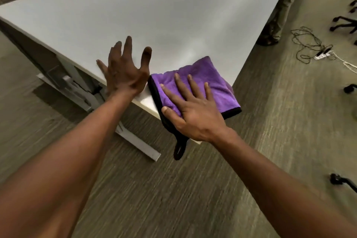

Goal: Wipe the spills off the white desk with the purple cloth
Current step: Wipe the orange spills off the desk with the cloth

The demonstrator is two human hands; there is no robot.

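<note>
right hand (195, 116): fingers flat on purple cloth (212, 83) at table (154, 15) corner | left hand (125, 69): beside cloth, fingers spread, empty

The cloth (210, 83) under the right hand's (195, 114) fingers (180, 85) is a plush purple fabric with a soft, fuzzy nap, matt all over. A black stitched trim edges it just beside the thumb, and a black fabric loop (178, 149) hangs below the wrist. The desk (154, 15) beyond the fingertips is a smooth white top with a faint satin sheen; paler blurred patches of reflected light lie on it past the cloth. Under the left hand's (125, 71) fingers (127, 48) it looks equally smooth. The desk leg (81, 92) beneath is grey painted metal, matt. The floor (154, 199) is a coarse, streaky carpet weave, dull olive-brown.
</note>
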